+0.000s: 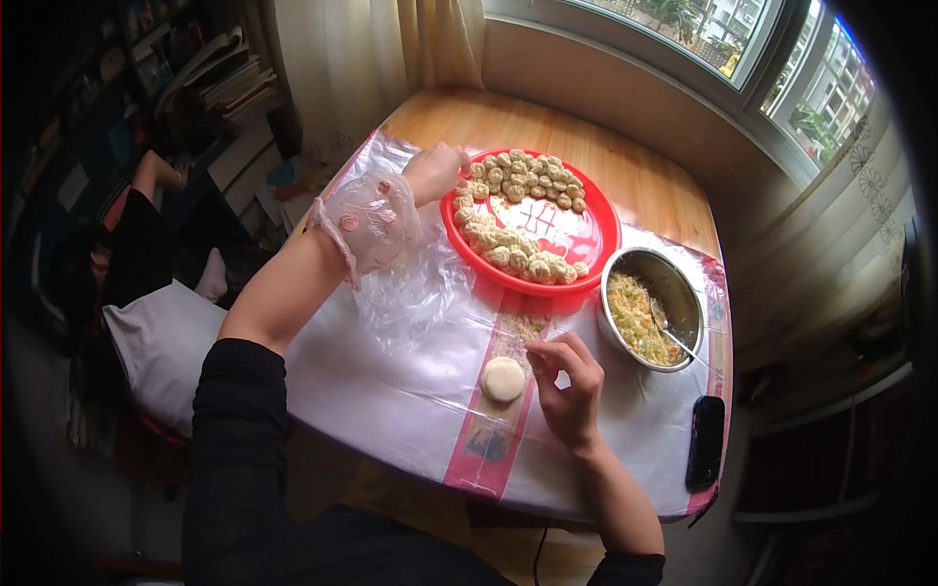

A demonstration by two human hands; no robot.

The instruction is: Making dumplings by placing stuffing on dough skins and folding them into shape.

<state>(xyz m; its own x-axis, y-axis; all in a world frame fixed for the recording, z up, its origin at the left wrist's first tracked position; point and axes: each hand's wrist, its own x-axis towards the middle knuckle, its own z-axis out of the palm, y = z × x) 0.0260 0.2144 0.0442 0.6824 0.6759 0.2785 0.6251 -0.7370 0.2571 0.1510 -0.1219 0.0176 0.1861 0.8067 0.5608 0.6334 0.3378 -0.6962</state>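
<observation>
My left hand (pixel 438 173) is at the upper left rim of a round red tray (pixel 604 242), beside several dumplings (pixel 538 177); whether its fingers hold one, I cannot tell. More dumplings line the left and near sides of the tray. A small stack of round dough wrappers (pixel 503 379) lies on the plastic-covered table. Just right of the wrappers, my right hand (pixel 568 388) is raised with thumb and index finger almost touching; nothing plain shows between them. The metal bowl (pixel 689 293) at right holds chopped vegetable filling (pixel 636 319) and a metal spoon (pixel 678 340).
Crumpled clear plastic (pixel 414 289) lies left of the tray. A black smartphone (pixel 706 442) rests near the table's right edge. Another person (pixel 165 344) sits at the left, by shelves with stacked papers (pixel 234 80). A window (pixel 681 29) and curtains (pixel 352 66) stand beyond the table.
</observation>
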